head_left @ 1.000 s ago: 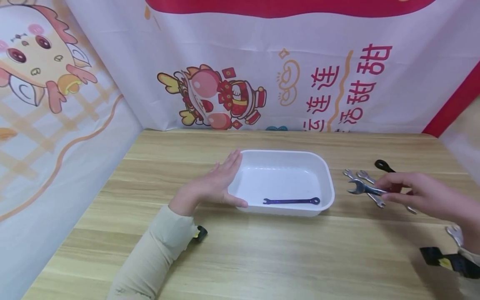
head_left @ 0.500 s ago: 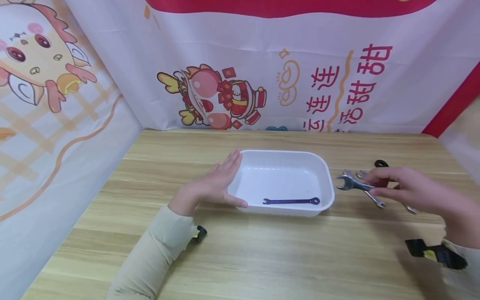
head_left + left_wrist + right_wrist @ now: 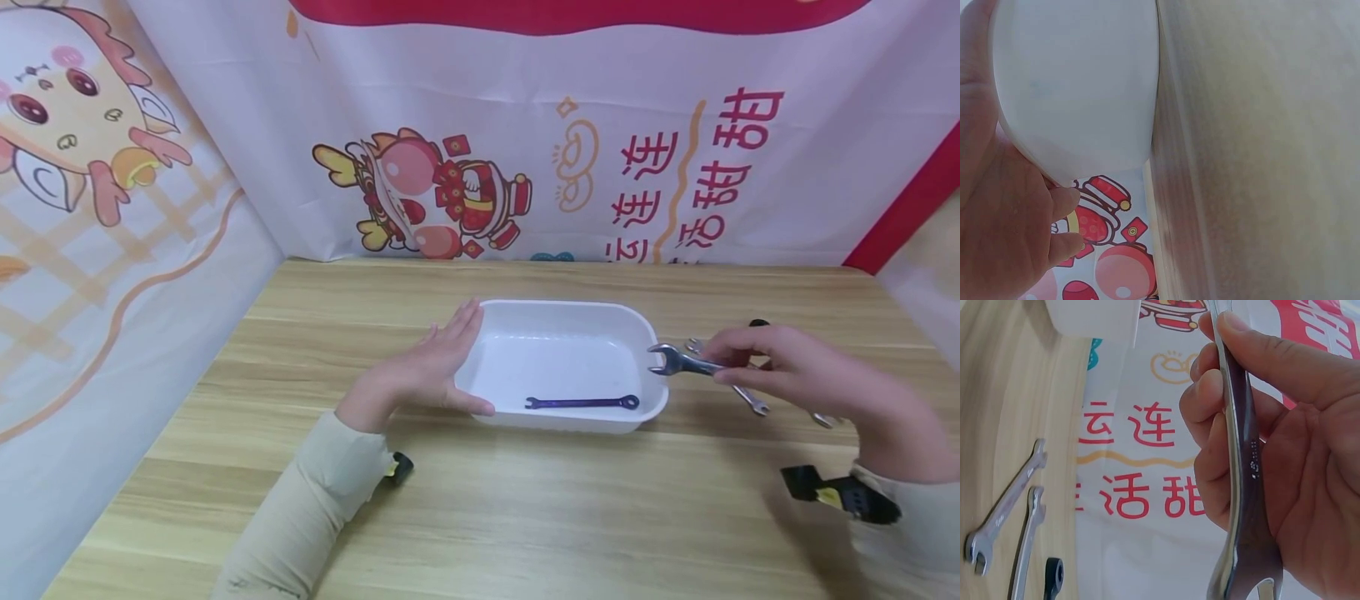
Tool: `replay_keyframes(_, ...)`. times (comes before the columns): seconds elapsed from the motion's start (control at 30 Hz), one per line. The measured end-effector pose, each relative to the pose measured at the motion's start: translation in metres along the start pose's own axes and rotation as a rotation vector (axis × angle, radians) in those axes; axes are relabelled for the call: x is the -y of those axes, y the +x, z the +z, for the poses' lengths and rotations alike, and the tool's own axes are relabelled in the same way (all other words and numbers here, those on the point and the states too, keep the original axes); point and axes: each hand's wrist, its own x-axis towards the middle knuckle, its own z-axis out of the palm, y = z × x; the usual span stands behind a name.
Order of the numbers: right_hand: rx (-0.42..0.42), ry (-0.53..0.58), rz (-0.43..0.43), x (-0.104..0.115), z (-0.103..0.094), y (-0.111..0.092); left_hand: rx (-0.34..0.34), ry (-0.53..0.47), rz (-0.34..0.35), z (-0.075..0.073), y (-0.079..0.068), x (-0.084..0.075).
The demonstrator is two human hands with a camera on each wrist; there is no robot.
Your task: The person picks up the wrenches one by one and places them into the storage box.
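My left hand (image 3: 427, 367) lies against the left end of a white plastic box (image 3: 551, 362), fingers straight along the rim and thumb over the front edge. The left wrist view shows that palm (image 3: 1004, 212) beside the box wall. Inside the box, near its front side, lies a dark purple combination wrench (image 3: 581, 403). My right hand (image 3: 802, 371) holds a silver open-end wrench (image 3: 686, 363) by its shaft. In the head view its forked end overlaps the box's right rim. Another forked end shows at the bottom of the right wrist view.
Two silver wrenches (image 3: 1004, 509) and a black ring-ended wrench (image 3: 1054, 578) lie on the wooden table (image 3: 525, 508) right of the box, partly hidden by my right hand in the head view. A printed cloth (image 3: 600, 83) hangs along the table's back edge.
My right hand has carried the silver wrench leftward, from above the other wrenches to the box's right rim. The left hand and the box have stayed put.
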Motion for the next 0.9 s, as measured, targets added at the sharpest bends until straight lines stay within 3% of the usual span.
replay_keyframes(0.27, 0.011, 0.011, 0.005, 0.009, 0.001, 0.006, 0.004, 0.0, 0.0, -0.001, 0.0, 0.0)
replay_keyframes(0.77, -0.005, 0.037, -0.143, 0.029, 0.004, 0.022, 0.0, 0.011, 0.01, -0.002, 0.0, 0.0)
replay_keyframes(0.9, 0.001, 0.031, -0.148, 0.034, 0.005, 0.027, -0.001, 0.004, 0.005, -0.002, 0.0, 0.0)
